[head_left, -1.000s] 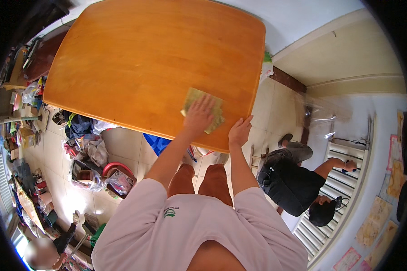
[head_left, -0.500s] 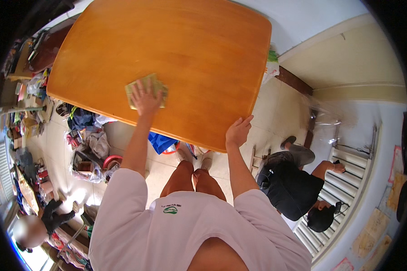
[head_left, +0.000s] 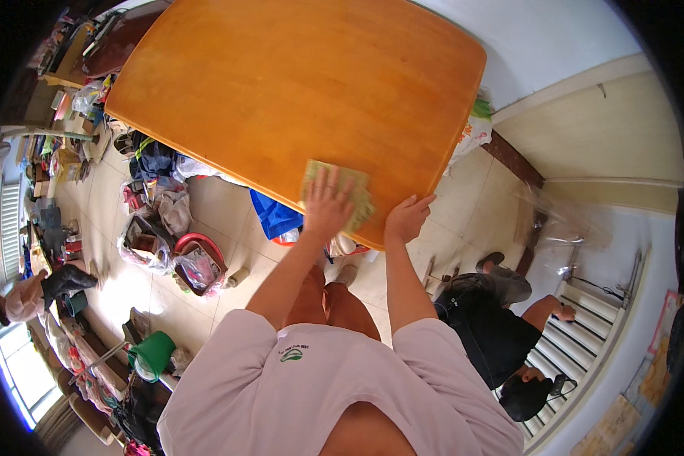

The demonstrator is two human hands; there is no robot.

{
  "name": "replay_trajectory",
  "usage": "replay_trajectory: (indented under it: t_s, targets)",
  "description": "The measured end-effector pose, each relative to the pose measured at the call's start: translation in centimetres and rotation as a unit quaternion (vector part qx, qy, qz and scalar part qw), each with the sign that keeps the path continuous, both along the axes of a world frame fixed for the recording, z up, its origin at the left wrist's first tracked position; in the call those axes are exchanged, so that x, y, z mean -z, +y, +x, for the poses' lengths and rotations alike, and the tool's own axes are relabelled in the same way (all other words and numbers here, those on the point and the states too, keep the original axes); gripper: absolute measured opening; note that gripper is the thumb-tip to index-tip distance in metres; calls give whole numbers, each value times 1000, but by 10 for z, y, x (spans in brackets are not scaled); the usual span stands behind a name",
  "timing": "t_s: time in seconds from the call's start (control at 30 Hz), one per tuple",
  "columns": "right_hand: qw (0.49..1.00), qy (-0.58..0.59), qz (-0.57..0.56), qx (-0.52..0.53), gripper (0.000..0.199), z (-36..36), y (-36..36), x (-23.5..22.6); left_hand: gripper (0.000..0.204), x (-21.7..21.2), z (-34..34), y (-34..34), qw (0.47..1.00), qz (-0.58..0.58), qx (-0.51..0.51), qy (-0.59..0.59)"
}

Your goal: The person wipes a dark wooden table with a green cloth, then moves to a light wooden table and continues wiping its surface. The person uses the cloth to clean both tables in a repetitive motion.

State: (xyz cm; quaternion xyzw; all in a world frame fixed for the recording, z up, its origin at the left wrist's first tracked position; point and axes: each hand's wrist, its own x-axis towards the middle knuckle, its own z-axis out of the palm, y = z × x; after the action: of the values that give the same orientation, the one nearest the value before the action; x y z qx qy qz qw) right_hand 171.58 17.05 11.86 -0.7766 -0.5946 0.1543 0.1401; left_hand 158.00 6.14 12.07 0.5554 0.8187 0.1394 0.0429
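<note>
My left hand (head_left: 328,204) lies flat with spread fingers on a yellow-green cloth (head_left: 362,199), pressing it to the tabletop near the close right corner. Beneath it is a glossy orange-brown wooden table (head_left: 296,91) with rounded corners. At that same corner, my right hand (head_left: 409,220) grips the table's edge, fingers on the rim; its palm side is hidden.
At right, a person in black (head_left: 486,319) crouches with a hand on a white radiator (head_left: 585,304). Left on the tiled floor are bags, a red basin (head_left: 209,243) and a green bucket (head_left: 152,356). A blue bag (head_left: 273,216) sits under the table. Another person (head_left: 26,296) is far left.
My left hand has slid the cloth rightward and nearer, toward the right hand. The right hand stays at the table corner. The view has shifted a little.
</note>
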Motion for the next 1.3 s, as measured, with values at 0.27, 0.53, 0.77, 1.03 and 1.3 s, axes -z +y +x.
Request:
replay_trajectory:
  t_s: [0.27, 0.53, 0.77, 1.03, 1.3]
  targets:
    - [999, 25, -22, -8, 56, -4, -2, -8, 56, 30, -186, -40, 965, -25, -233, 118]
    - [1000, -3, -21, -5, 55, -9, -2, -14, 57, 43, -172, -9, 943, -34, -285, 170]
    - [999, -42, -4, 14, 53, -9, -2, -6, 62, -8, 4, 24, 988, 12, 145, -60]
    - [997, -72, 11, 37, 53, 0, 0, 8, 56, -4, -114, -24, 985, 8, 160, -57]
    - [996, -81, 25, 16, 51, -10, -3, 4, 60, 55, -438, -100, 962, 18, -171, 210]
